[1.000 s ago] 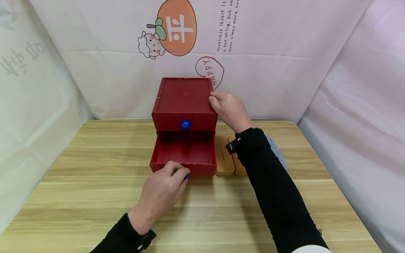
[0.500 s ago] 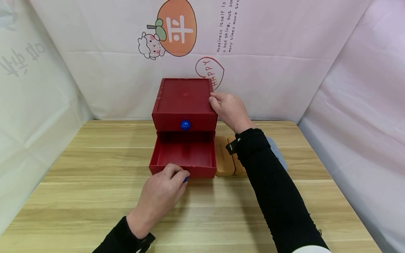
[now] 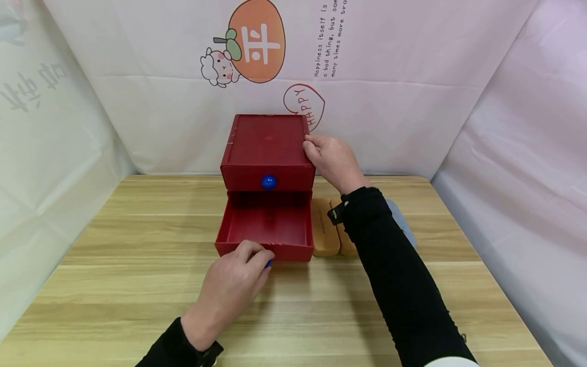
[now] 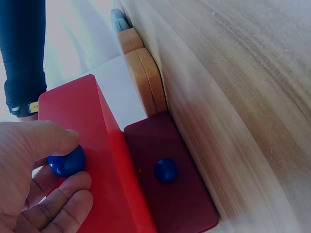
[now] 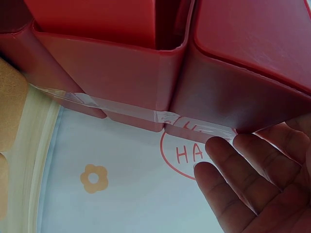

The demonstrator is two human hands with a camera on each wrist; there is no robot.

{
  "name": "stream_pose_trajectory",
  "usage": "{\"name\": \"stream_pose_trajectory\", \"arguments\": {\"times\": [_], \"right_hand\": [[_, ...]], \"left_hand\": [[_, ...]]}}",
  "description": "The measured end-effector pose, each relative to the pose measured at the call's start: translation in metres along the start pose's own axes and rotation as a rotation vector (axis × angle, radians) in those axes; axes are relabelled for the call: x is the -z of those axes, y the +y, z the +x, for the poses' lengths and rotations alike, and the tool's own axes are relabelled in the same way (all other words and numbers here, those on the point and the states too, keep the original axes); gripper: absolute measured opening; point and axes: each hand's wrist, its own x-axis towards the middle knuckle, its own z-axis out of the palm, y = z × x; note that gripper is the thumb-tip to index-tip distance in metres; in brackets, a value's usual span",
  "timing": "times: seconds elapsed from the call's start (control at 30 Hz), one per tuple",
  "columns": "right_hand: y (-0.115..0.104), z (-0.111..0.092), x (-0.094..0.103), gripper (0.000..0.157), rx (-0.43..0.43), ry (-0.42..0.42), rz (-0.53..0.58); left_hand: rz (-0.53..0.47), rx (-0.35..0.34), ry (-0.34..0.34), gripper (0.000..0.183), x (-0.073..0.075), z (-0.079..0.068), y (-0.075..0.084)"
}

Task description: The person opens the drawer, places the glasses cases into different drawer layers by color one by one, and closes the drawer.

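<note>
A red drawer cabinet (image 3: 269, 140) stands toward the back of the table. Its drawer (image 3: 293, 253) below the top one is pulled out, and its inside looks bare. With thumb and fingers, my left hand (image 3: 229, 280) pinches this drawer's round blue knob (image 4: 68, 164). My right hand (image 3: 335, 160) holds the cabinet's upper right edge; some of its fingers extend along the side in the right wrist view. The top drawer, with a blue knob (image 3: 268, 182), is closed. Beneath the pulled drawer, the left wrist view shows another closed front (image 4: 150, 145) with its own blue knob.
Tan rounded blocks (image 3: 325, 229) lie right beside the cabinet, partly under the right forearm. Beyond them a blue-grey piece (image 3: 400, 221) shows past the sleeve. White printed cloth (image 3: 390, 117) hangs close behind the table (image 3: 137, 265).
My left hand has drawn the drawer a little farther out toward me, by its knob. The right hand and the cabinet body have stayed put.
</note>
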Motion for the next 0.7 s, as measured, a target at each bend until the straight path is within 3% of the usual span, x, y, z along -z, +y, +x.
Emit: {"name": "stream_pose_trajectory", "arguments": {"times": [0.7], "right_hand": [[-0.0006,-0.0003,0.0013,0.052,0.002,-0.004,-0.002]], "left_hand": [[0.011,0.006,-0.037,0.037,0.005,-0.0007,0.0019]]}}
